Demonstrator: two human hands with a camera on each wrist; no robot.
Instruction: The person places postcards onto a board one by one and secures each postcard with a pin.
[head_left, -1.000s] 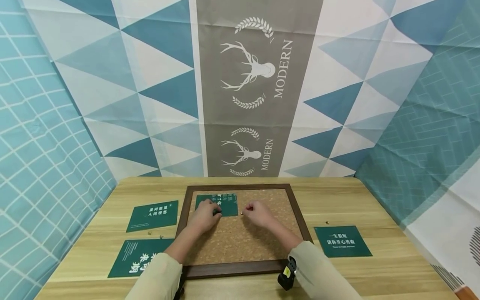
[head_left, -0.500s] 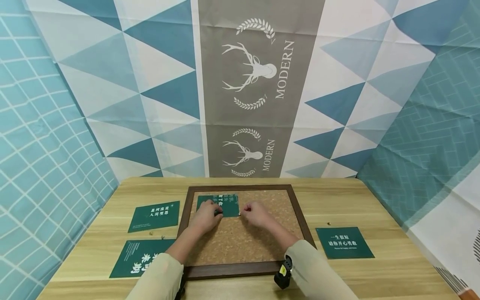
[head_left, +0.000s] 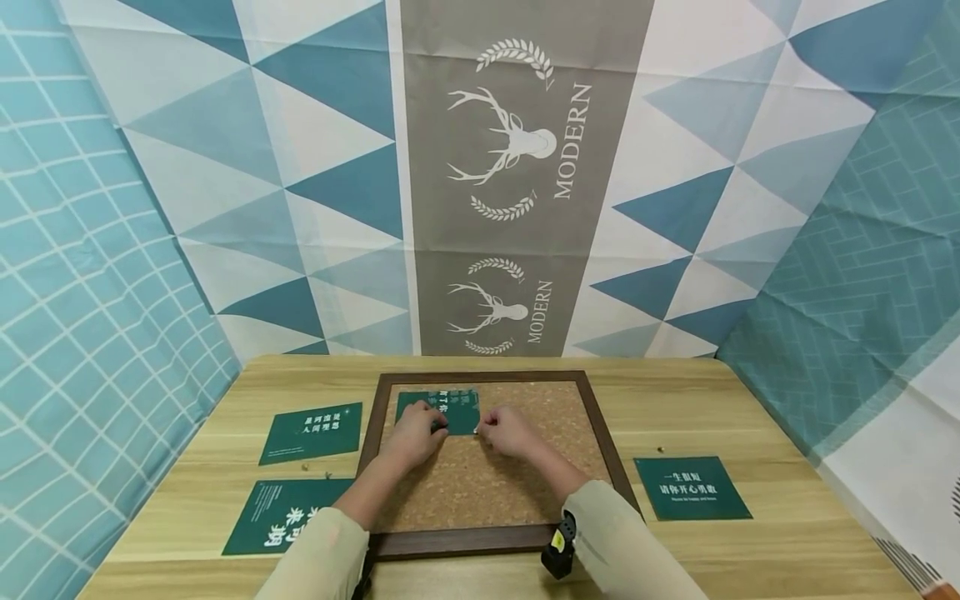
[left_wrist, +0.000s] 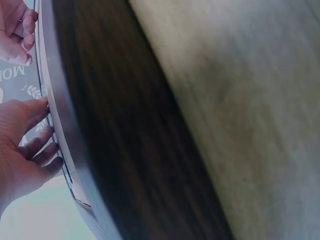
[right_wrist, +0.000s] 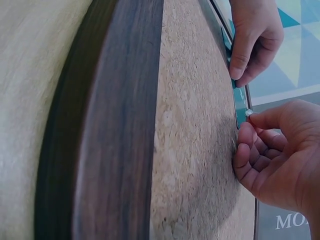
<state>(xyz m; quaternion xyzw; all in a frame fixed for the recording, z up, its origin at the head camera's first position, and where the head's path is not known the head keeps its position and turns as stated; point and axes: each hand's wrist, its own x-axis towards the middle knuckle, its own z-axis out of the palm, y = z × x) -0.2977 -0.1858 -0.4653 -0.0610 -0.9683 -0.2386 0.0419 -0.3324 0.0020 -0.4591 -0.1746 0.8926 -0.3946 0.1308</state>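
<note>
A green card [head_left: 463, 419] lies on the cork board [head_left: 480, 492], between 10 and 11 o'clock of the board's centre. The left hand [head_left: 415, 433] rests across the card's 7 o'clock corner, thumb and fingertips touching its near part. The left wrist view shows those fingers slightly bent, with small gaps between them, their tips against the card or the board; which of the two each tip meets I cannot tell.

The right hand [head_left: 510, 432] is at 3 o'clock from the left, with thumb and forefinger pinching a small shiny push pin [right_wrist: 249, 113] and the other fingers curled underneath. The pin is at the card's 4 o'clock corner, right at the fingertips; whether its point has gone in is hidden.

Compared with a second ago, the right hand has shifted toward 9 o'clock: the pin then stood just off the card's edge, over bare cork, and now it meets the corner. The left hand keeps its place on the card.

On the table [head_left: 660, 400], one loose card [head_left: 310, 433] sits at 9 o'clock of the board, a larger card [head_left: 262, 521] at 8, partly behind the left sleeve [head_left: 318, 554], and a third card [head_left: 692, 487] at 3.
</note>
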